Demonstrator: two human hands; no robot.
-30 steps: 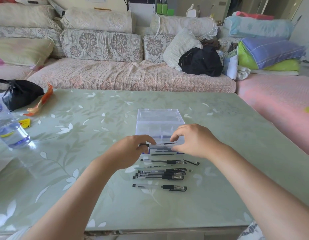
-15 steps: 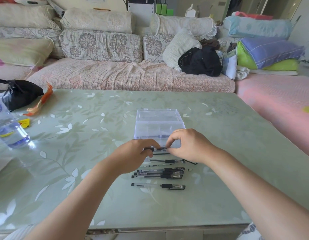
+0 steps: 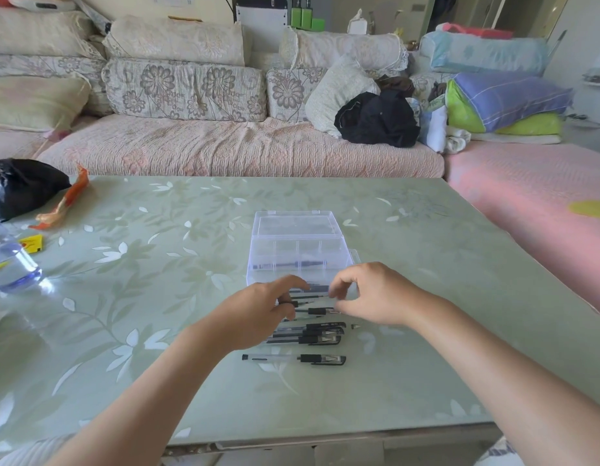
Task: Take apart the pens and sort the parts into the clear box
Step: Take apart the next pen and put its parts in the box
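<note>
Left grip (image 3: 258, 317): curled round pen (image 3: 310, 297), just before clear box (image 3: 298, 230)
Right grip (image 3: 376, 297): pinches same pen, contact hidden
Desk (image 3: 191, 381): lone pen (image 3: 293, 358); pile (image 3: 308, 334) overlapping, about three
In box: one dark part (image 3: 288, 264)

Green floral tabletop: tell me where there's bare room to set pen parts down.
Bare: right of the clear plastic box; also between box and clear water bottle. Crowded: directly before the box, where left hand, right hand and black-capped pens cluster.
</note>
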